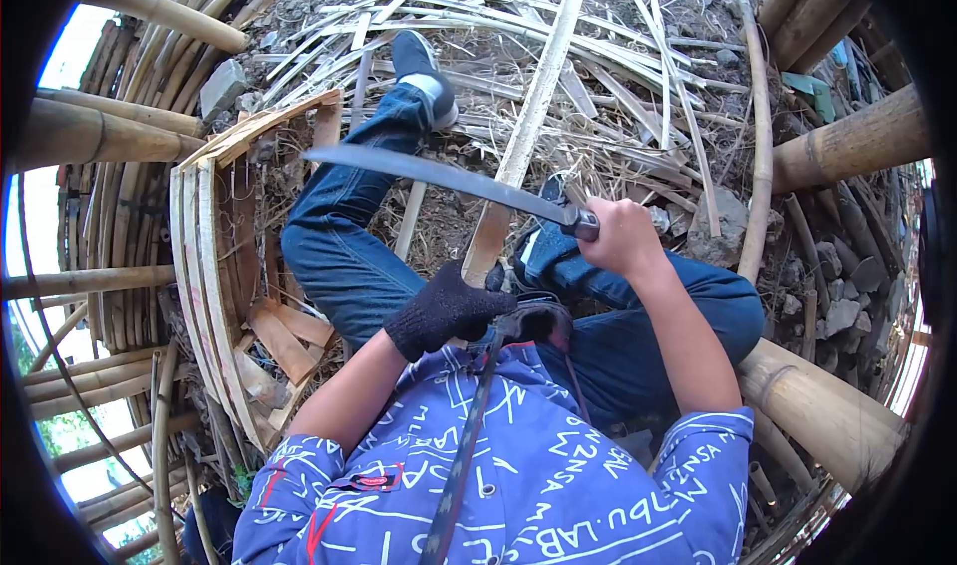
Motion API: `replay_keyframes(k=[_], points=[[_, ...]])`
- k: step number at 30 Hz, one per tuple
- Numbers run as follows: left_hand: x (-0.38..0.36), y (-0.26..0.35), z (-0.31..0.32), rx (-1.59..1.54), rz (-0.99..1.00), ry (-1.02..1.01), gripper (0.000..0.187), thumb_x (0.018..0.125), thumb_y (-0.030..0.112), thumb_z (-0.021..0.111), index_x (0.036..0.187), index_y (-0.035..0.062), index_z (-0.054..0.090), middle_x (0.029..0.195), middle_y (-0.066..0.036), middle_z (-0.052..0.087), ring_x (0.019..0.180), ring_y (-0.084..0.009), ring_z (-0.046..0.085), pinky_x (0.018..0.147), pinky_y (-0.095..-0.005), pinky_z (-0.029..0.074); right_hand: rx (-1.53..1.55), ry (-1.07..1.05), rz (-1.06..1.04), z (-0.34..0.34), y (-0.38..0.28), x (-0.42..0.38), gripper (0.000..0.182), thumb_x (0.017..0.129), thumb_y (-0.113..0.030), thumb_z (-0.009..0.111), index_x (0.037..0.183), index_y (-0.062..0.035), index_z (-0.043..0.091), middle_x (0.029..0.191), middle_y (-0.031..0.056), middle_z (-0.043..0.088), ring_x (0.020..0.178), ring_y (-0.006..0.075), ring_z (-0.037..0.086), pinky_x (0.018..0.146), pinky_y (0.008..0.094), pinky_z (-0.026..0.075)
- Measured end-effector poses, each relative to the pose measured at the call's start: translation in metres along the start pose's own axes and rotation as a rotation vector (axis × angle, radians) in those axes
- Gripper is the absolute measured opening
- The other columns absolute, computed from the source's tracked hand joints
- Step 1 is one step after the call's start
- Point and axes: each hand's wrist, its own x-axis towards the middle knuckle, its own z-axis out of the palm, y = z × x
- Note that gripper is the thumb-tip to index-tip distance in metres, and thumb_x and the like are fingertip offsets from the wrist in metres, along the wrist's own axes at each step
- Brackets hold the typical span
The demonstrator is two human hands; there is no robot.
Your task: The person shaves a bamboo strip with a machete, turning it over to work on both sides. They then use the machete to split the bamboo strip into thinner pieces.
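In a dark knitted glove, my left hand (pixel 454 308) is closed around the near end of a long flat bamboo strip (pixel 543 91). The strip runs away from me between my legs. My bare right hand (pixel 620 236) grips the dark handle of a long curved knife (pixel 439 174). Its blade points to the left and crosses over the strip, a little beyond my gloved hand. Whether blade and strip touch, I cannot tell. A dark strap and pouch (pixel 538 318) lie at my waist.
Thin bamboo strips (pixel 618 116) litter the ground ahead. A wooden crate (pixel 214 266) with wood pieces stands at the left. Thick bamboo poles (pixel 827 410) lie at the right, near grey stones (pixel 842 316). My legs (pixel 344 236) are bent on either side of the strip.
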Motion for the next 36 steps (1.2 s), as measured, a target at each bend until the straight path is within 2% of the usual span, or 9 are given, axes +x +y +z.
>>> replay_keyframes(k=[6,10,12,19,24,28,30,33,36], points=[[-0.009,0.003,-0.003,0.17,0.158,-0.001,0.024,0.074,0.017,0.075,0.079,0.0054,0.055,0.061,0.001,0.051,0.047,-0.0065,0.047,0.043,-0.0231,0.037,-0.026,0.114,0.01,0.01,0.014,0.007,0.014,0.066,-0.02,0.063,0.073,-0.0079,0.062,0.067,0.0184,0.064,0.067,0.0365,0.065,0.065,0.0451,0.054],[-0.012,0.012,-0.006,0.193,0.107,0.013,0.024,0.073,0.017,0.076,0.082,0.0046,0.057,0.061,0.002,0.051,0.047,-0.0064,0.047,0.043,-0.0229,0.038,-0.03,0.218,0.082,0.001,0.023,0.01,0.013,0.067,-0.021,0.062,0.072,-0.0087,0.063,0.064,0.0185,0.063,0.065,0.0373,0.065,0.062,0.046,0.054],[-0.018,0.021,-0.005,0.164,0.001,0.01,0.025,0.073,0.017,0.076,0.084,0.0039,0.058,0.06,0.002,0.051,0.046,-0.006,0.046,0.042,-0.0222,0.036,-0.086,0.245,0.139,-0.002,0.031,0.011,0.013,0.067,-0.021,0.062,0.071,-0.0084,0.062,0.064,0.019,0.063,0.065,0.0376,0.065,0.063,0.0465,0.054],[-0.025,0.019,-0.01,0.123,0.002,0.031,0.024,0.073,0.015,0.076,0.083,0.0044,0.056,0.058,0.002,0.048,0.045,-0.0054,0.044,0.04,-0.0214,0.033,-0.076,0.249,0.12,0.002,0.027,0.016,0.017,0.068,-0.023,0.064,0.071,-0.0064,0.062,0.065,0.0191,0.064,0.065,0.0377,0.065,0.063,0.0453,0.054],[-0.019,0.011,-0.011,-0.141,0.032,-0.028,0.023,0.075,0.012,0.075,0.084,0.0051,0.054,0.057,0.001,0.047,0.044,-0.0055,0.044,0.038,-0.0218,0.031,-0.047,0.244,-0.013,0.0,0.017,0.005,0.013,0.07,-0.021,0.061,0.07,-0.0079,0.059,0.062,0.0176,0.063,0.061,0.0362,0.064,0.059,0.0458,0.053],[-0.02,0.014,-0.011,-0.103,0.033,0.0,0.023,0.076,0.011,0.075,0.083,0.0063,0.053,0.058,0.001,0.047,0.044,-0.0057,0.043,0.038,-0.0221,0.031,-0.128,0.165,0.042,0.003,0.018,0.009,0.013,0.07,-0.021,0.06,0.07,-0.0081,0.059,0.063,0.0178,0.063,0.062,0.0366,0.065,0.059,0.046,0.053],[-0.027,0.015,-0.013,0.072,-0.029,0.06,0.026,0.075,0.01,0.075,0.08,0.0082,0.05,0.059,0.002,0.045,0.044,-0.006,0.043,0.039,-0.0222,0.031,-0.104,0.24,0.088,-0.001,0.023,0.018,0.013,0.069,-0.02,0.062,0.073,-0.0075,0.063,0.065,0.019,0.064,0.065,0.037,0.066,0.062,0.0453,0.054],[-0.025,0.013,-0.016,0.03,0.03,0.031,0.026,0.074,0.009,0.076,0.082,0.0071,0.051,0.057,0.002,0.046,0.044,-0.0059,0.042,0.039,-0.0221,0.031,-0.094,0.245,0.1,-0.002,0.015,0.012,0.014,0.069,-0.021,0.062,0.071,-0.0071,0.062,0.064,0.0186,0.064,0.064,0.0366,0.066,0.062,0.0449,0.055],[-0.028,0.019,-0.012,-0.015,0.048,0.038,0.027,0.072,0.006,0.075,0.086,0.0068,0.051,0.06,0.002,0.046,0.045,-0.0059,0.043,0.04,-0.0222,0.032,-0.032,0.206,-0.01,-0.002,0.008,0.004,0.016,0.07,-0.022,0.063,0.069,-0.0065,0.061,0.062,0.0186,0.063,0.063,0.0362,0.066,0.062,0.0455,0.055]])
